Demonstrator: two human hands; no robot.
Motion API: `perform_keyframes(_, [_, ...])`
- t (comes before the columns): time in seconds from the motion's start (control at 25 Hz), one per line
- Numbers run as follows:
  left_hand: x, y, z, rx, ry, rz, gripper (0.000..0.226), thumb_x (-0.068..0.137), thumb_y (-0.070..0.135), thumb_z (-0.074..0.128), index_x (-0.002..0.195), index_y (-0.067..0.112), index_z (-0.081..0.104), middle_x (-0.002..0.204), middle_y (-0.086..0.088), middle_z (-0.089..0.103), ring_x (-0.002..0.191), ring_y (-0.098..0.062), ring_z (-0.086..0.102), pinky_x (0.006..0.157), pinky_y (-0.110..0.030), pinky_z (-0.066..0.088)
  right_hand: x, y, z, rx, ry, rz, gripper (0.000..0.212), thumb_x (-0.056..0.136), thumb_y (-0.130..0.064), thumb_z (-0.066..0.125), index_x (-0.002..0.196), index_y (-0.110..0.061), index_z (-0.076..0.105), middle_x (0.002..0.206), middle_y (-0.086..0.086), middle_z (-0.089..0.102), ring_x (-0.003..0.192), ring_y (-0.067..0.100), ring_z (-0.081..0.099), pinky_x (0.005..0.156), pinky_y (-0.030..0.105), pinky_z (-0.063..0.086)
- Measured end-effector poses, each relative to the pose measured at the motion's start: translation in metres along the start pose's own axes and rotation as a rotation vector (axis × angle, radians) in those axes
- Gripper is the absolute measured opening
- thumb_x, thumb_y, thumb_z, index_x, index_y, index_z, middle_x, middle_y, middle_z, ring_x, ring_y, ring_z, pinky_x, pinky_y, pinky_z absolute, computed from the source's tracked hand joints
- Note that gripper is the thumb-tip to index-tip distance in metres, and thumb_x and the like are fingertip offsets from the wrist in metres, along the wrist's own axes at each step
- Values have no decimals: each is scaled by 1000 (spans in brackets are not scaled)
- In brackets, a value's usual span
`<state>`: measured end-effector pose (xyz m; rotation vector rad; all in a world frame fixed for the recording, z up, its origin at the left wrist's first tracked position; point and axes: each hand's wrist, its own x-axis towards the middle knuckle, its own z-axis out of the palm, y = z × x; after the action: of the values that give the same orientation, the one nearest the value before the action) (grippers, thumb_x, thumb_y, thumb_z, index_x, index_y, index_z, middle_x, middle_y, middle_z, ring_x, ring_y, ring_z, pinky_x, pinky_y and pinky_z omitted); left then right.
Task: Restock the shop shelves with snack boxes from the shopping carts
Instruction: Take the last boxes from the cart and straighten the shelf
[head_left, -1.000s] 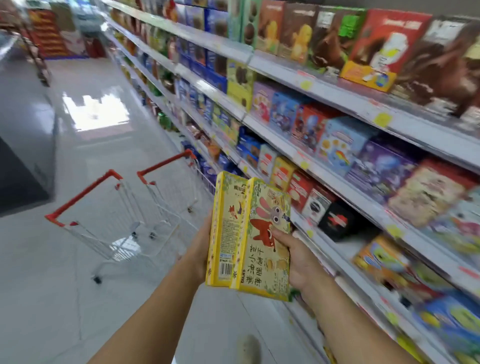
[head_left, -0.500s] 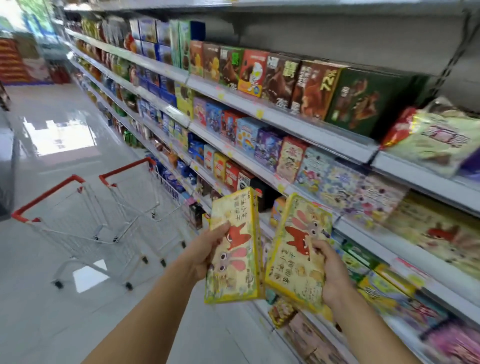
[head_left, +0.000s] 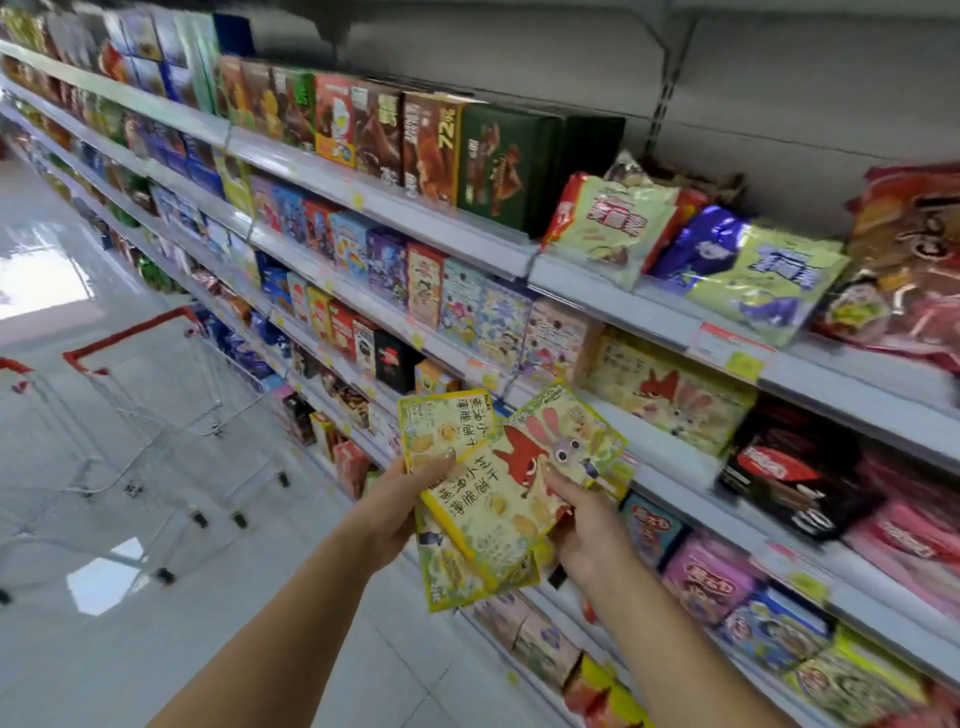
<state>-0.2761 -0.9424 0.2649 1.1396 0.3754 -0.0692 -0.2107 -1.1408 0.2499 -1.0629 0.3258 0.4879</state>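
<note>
1. left hand (head_left: 402, 501): clamped on the rear yellow box (head_left: 441, 426) at its left edge. The thumb lies across the front face; the fingers are behind it, out of view.
2. right hand (head_left: 587, 530): clamped on the front yellow box (head_left: 519, 499) at its lower right. The thumb sits on the printed face just under the fox-and-rabbit art.
3. The front yellow box is tilted, top leaning right, and overlaps the rear one. The rear one shows above-left of it and below it.
4. Both boxes are in the air between the hands, at mid-shelf height, apart from the shelving.
5. shelf rail (head_left: 685, 467): just beyond the front box's upper right corner.
6. matching boxes (head_left: 670, 395): same yellow print, lying broadside on that shelf. dark packs (head_left: 795, 478) sit one shelf lower, to the right.
7. Rows above and below look packed face to face. Blur on the right makes it impossible to tell whether there are gaps.
8. Room to move is on the left: bare floor (head_left: 104, 649).
9. shopping carts (head_left: 132, 332): two, red handles, parked beside the shelving further down the aisle, well apart from the hands.
</note>
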Motion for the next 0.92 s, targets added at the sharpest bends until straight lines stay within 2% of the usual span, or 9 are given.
perform_keyframes(0.16, [6, -12, 6, 27, -148, -6, 62, 76, 18, 81, 130, 18, 50, 119, -12, 71, 108, -34, 68, 90, -54, 55, -5, 0, -9, 118, 40, -15, 52, 83, -8, 73, 131, -3, 54, 112, 20, 70, 95, 33, 70, 73, 41, 57])
perform_keyframes(0.24, [12, -8, 6, 116, -170, 4, 77, 63, 13, 84, 132, 19, 48, 119, -15, 69, 106, -38, 68, 92, -67, 48, -14, -10, -11, 0, 86, -64, 61, 79, -10, 77, 133, 0, 50, 115, 20, 68, 94, 30, 69, 75, 42, 56])
perform_keyframes(0.32, [20, 3, 5, 190, -197, 40, 80, 61, 9, 82, 133, 21, 48, 118, -12, 70, 104, -35, 69, 92, -61, 51, -27, -22, -16, -404, 292, -216, 95, 71, -23, 86, 147, -12, 29, 144, 14, 46, 123, 29, 53, 97, 46, 48])
perform_keyframes(0.4, [29, 17, -3, 276, -261, 73, 81, 63, 7, 80, 135, 26, 48, 120, -4, 70, 107, -27, 68, 93, -52, 52, -40, -38, -17, -983, 467, -511, 115, 68, -44, 84, 153, -26, 9, 158, 2, 15, 145, 22, 19, 116, 46, 24])
perform_keyframes(0.44, [33, 24, -8, 332, -310, 74, 81, 64, 7, 81, 135, 29, 48, 122, -1, 68, 110, -25, 67, 95, -50, 51, -44, -46, -16, -1271, 470, -616, 116, 68, -54, 80, 154, -29, 6, 160, -2, 7, 147, 19, 8, 119, 45, 16])
perform_keyframes(0.52, [39, 37, -16, 429, -407, 55, 73, 69, 5, 82, 129, 35, 52, 123, 5, 67, 112, -20, 65, 93, -42, 51, -48, -64, -5, -1643, 276, -541, 105, 71, -63, 72, 153, -32, 14, 161, -7, 6, 148, 17, 5, 120, 41, 14])
perform_keyframes(0.68, [52, 49, -23, 440, -460, 12, 51, 74, 8, 79, 115, 32, 61, 116, 2, 69, 103, -19, 68, 79, -36, 52, -47, -75, 12, -1646, 13, -220, 78, 72, -60, 75, 140, -35, 45, 154, -11, 33, 137, 14, 37, 105, 30, 36])
perform_keyframes(0.8, [74, 39, -26, 297, -301, -82, 65, 78, 47, 78, 132, 23, 52, 111, -11, 71, 98, -32, 69, 82, -52, 56, -45, -78, 8, -1634, 96, -281, 71, 74, -54, 76, 136, -34, 48, 149, -8, 39, 131, 16, 42, 98, 27, 37])
perform_keyframes(0.92, [112, 20, -37, 157, -95, -51, 80, 63, 71, 78, 129, 28, 62, 119, -2, 69, 104, -22, 67, 95, -47, 50, -44, -89, -10, -1495, 310, -446, 69, 76, -46, 77, 137, -30, 49, 149, -6, 39, 131, 17, 42, 98, 28, 36])
